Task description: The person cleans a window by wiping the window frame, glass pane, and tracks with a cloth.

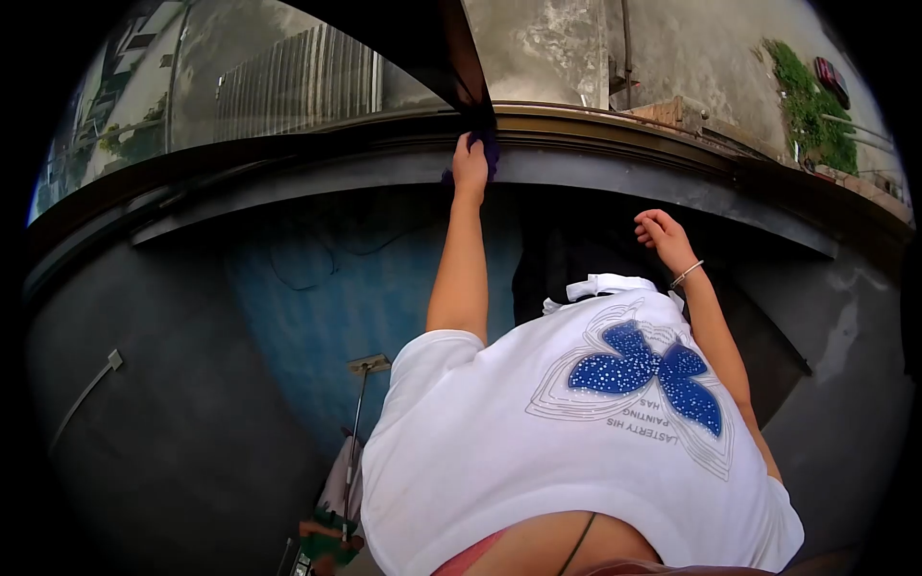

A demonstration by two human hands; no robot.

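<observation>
My left hand [470, 171] reaches forward to the window sill, its fingers closed around a dark purple cloth [488, 158]. The cloth rests at the window track [576, 127], beside the foot of the dark upright window frame [466, 72]. Part of the cloth is hidden behind my hand. My right hand [666, 238] hangs in the air below the sill's right part, with a bracelet [688, 274] at the wrist. Its fingers are loosely curled in, and I see nothing in them.
A grey sill [595, 173] curves across in front of me. Left of the upright is a glass pane [288, 77]; outside lies concrete ground with a green plant patch [812, 110]. Below, a long-handled tool [357, 422] stands on the left, near a blue surface [317, 317].
</observation>
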